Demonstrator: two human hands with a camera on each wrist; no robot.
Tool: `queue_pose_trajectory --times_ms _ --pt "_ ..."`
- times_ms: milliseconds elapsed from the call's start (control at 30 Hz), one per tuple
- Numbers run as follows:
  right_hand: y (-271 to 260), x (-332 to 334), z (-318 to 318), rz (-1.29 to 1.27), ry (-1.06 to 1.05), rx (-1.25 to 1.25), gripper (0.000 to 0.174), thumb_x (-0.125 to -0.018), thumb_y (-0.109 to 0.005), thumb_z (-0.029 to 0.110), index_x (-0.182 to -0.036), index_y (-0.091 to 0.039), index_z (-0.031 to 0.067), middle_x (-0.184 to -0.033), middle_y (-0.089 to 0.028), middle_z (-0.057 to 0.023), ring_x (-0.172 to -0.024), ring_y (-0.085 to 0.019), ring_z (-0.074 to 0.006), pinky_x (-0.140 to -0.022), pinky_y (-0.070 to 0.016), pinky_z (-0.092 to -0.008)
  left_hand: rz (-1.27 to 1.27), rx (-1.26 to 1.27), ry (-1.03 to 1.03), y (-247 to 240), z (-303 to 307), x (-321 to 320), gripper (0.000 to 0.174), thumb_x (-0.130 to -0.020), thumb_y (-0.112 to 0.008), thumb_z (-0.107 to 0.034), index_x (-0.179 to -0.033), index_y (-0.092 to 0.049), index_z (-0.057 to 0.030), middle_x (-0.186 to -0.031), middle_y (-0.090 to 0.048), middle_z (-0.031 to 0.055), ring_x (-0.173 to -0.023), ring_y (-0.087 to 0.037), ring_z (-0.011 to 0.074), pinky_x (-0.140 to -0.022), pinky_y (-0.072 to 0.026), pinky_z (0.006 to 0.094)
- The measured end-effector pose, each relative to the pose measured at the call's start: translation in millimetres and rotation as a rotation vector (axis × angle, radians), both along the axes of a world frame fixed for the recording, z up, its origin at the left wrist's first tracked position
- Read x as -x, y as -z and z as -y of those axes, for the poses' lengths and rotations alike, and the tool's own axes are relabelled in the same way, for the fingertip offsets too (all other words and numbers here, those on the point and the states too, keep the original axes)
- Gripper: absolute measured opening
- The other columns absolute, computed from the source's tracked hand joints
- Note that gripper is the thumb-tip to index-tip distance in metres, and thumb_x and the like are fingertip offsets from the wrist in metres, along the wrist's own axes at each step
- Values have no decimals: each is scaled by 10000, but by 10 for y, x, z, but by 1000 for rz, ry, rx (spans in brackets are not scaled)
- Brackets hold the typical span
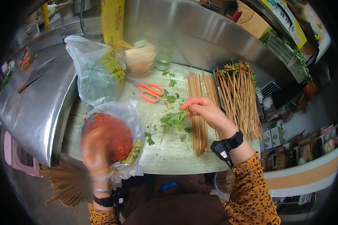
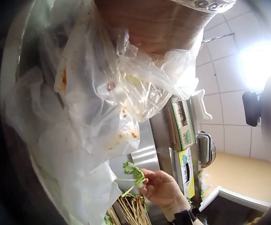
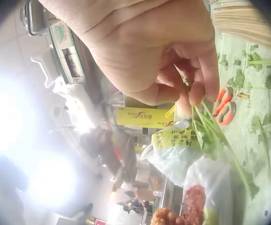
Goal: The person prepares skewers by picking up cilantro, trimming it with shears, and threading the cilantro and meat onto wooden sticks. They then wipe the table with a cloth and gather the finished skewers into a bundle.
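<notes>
Head view: right hand point(image 1: 209, 113) pinches a leafy sprig point(image 1: 173, 119) slanting toward red mince point(image 1: 118, 137); left hand point(image 1: 95, 152) too blurred to tell its fingers' state.

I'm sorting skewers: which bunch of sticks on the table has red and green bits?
The large rightmost bunch, with red and green at its far end; the narrower bunches by the right hand look bare.

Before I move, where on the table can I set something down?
Front strip of the table, between the bagged red mixture and bare skewers; a smaller patch just below the scissors. Crowded: the middle, with loose leaves, and the right, with more skewers.
</notes>
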State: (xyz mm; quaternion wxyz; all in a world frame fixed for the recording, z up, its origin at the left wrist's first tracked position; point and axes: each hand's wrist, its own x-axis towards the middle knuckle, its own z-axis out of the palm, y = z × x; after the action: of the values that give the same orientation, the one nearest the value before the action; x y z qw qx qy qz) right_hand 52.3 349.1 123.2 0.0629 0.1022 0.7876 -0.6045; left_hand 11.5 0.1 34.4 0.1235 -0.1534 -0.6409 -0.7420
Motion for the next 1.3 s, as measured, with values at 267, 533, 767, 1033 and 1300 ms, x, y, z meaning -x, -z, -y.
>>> queue_pose_trajectory --times_ms 267,533,767,1033,1300 --pt "-168 -152 365 -54 -159 -34 96 -828 -660 21 -922 -657 3 -796 -645 -10 -709 -609 -69 -641 -480 -210 -144 234 -29 -14 4 -14 204 -874 -582 13 -1071 -632 26 -1126 -614 116 -958 -607 183 -836 -512 297" --pt "-226 -253 798 -242 -314 -76 80 -802 -653 22 -881 -642 17 -814 -615 2 -660 -569 -52 -614 -475 -206 -100 485 411 -636 -661 -395 276 -761 -730 -86 -1028 -679 -42 -700 -571 49 -617 -553 151 -576 -457 291" --pt "-96 -397 899 -290 -198 91 87 -806 -666 33 -889 -640 21 -850 -613 -3 -712 -578 -52 -646 -486 -211 -211 626 259 -645 -752 -517 217 -775 -723 -66 -980 -671 -15 -736 -607 50 -652 -577 133 -598 -477 296" --pt "302 -479 1026 -518 -111 194 110 -812 -690 43 -913 -652 19 -877 -624 -28 -767 -588 -90 -708 -490 -239 456 -156 580 -400 -640 -501 229 -856 -636 -27 -1077 -597 23 -861 -631 72 -697 -604 141 -635 -520 276" --pt "-211 -460 659 -481 -160 -83 199 -783 -707 72 -976 -667 42 -848 -566 -60 -717 -581 -177 -652 -487 -305 424 -154 426 -426 -561 -462 128 -880 -629 -51 -980 -588 18 -792 -595 65 -621 -551 135 -566 -489 281"
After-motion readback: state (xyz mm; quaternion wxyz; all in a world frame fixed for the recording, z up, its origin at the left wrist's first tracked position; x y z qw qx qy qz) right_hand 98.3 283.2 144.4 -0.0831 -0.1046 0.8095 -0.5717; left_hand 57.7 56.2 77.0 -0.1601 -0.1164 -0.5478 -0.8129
